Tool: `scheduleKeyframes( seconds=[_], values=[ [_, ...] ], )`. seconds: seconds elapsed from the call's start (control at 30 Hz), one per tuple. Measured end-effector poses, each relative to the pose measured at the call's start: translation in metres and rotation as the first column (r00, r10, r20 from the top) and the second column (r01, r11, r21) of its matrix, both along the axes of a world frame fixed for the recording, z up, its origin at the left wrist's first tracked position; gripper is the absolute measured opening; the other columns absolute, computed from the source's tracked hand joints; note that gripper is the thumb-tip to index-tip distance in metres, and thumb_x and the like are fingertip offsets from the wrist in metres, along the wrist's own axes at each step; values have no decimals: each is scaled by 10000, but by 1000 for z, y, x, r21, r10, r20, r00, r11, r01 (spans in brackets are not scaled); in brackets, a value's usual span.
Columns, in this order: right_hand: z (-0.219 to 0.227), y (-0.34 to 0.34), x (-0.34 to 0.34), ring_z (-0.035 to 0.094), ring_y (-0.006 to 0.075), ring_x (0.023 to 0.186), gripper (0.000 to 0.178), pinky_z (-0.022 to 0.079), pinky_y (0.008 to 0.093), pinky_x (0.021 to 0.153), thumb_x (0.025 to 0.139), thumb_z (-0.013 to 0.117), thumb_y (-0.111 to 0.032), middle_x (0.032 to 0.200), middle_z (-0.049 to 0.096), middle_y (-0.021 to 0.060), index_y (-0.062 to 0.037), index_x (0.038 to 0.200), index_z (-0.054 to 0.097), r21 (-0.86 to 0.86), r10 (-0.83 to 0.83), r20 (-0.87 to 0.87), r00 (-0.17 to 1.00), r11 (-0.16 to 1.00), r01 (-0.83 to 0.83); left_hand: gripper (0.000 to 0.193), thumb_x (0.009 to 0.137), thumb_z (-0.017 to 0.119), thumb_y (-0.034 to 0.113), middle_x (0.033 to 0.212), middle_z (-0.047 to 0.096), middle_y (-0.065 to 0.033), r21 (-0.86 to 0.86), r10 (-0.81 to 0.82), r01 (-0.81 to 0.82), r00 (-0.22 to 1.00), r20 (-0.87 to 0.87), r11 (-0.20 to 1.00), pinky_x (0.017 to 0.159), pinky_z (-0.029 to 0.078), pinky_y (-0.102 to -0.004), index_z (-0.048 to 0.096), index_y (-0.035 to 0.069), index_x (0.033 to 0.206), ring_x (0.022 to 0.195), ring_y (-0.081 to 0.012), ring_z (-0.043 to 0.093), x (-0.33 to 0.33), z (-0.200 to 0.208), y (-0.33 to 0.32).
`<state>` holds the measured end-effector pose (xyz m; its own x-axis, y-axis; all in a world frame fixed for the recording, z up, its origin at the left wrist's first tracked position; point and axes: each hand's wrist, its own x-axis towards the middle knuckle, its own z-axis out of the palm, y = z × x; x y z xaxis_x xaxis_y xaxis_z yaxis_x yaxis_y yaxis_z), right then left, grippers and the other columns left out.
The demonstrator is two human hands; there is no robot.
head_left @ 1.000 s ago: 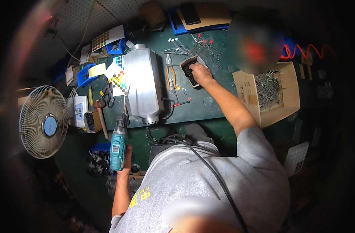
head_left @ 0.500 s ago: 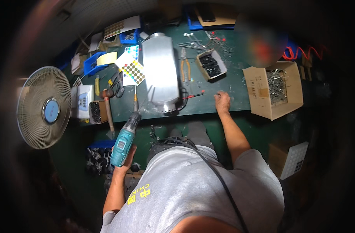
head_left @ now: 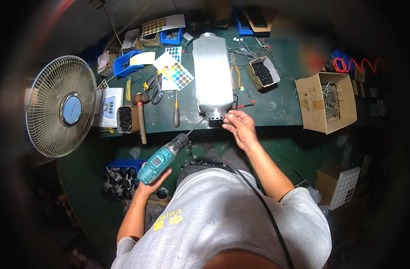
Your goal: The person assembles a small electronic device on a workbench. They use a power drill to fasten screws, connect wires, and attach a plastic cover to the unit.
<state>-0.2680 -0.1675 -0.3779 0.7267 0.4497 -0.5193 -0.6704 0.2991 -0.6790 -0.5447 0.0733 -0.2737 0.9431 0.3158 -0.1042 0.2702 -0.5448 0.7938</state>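
My left hand (head_left: 156,183) is wrapped round the grip of a teal cordless drill (head_left: 157,163) in front of the bench edge. Its long thin bit points up and right, the tip at the near end of a silver metal housing (head_left: 212,71). That housing lies lengthwise on the bench, with a slotted round collar at its near end. Just right of the collar is my right hand (head_left: 242,131), thumb and fingertips pinched together. Whatever those fingers hold is too small to make out. A dark cable and a red-handled tool (head_left: 243,106) lie beside the housing.
Left on the green bench (head_left: 164,121) are a screwdriver (head_left: 176,114), a hammer (head_left: 141,119), a box of black screws (head_left: 125,119) and sticker sheets (head_left: 176,76). A fan (head_left: 70,110) stands far left. Rightward lie pliers (head_left: 236,76), another screw box (head_left: 263,73) and a carton of metal parts (head_left: 312,105).
My right hand has come left from the bench edge to the housing's near end. The drill has swung rightward, its bit tip now at that end. The view has shifted.
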Motion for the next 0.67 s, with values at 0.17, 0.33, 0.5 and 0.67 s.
scheduleKeyframes(
  seconds=[0.17, 0.33, 0.5, 0.67],
  values=[
    [-2, 37, -25, 702, 226, 954, 193, 622, 377, 854, 959, 662, -24, 1071, 697, 137, -4, 1146, 620, 194, 39, -232, 972, 981, 6, 255, 873, 817, 185, 975, 733, -79, -192, 125, -146, 986, -114, 971, 787, 549, -339, 726, 61, 1078, 882, -198, 697, -9, 8, 4],
    [-4, 48, -31, 702, 233, 965, 206, 623, 375, 865, 961, 656, -19, 1090, 693, 147, 6, 1160, 609, 231, 52, -294, 954, 973, 18, 282, 884, 812, 195, 1001, 719, -61, -255, 175, -206, 975, -140, 945, 807, 539, -331, 715, 59, 1111, 905, -173, 670, -16, 12, 9],
    [-10, 55, -34, 702, 235, 969, 224, 626, 371, 861, 964, 657, -26, 1091, 690, 149, 13, 1176, 599, 211, 52, -306, 951, 977, 15, 283, 888, 803, 188, 1000, 709, -47, -284, 207, -244, 966, -153, 927, 819, 532, -328, 708, 61, 1122, 914, -162, 654, -28, 3, 13],
    [-14, 61, -36, 705, 245, 974, 246, 628, 368, 855, 965, 656, -26, 1088, 689, 148, 16, 1197, 588, 255, 79, -303, 950, 967, 1, 287, 889, 801, 198, 1007, 706, -47, -313, 212, -251, 965, -153, 916, 828, 529, -328, 706, 65, 1126, 922, -156, 650, -29, 7, 13]
  ],
)
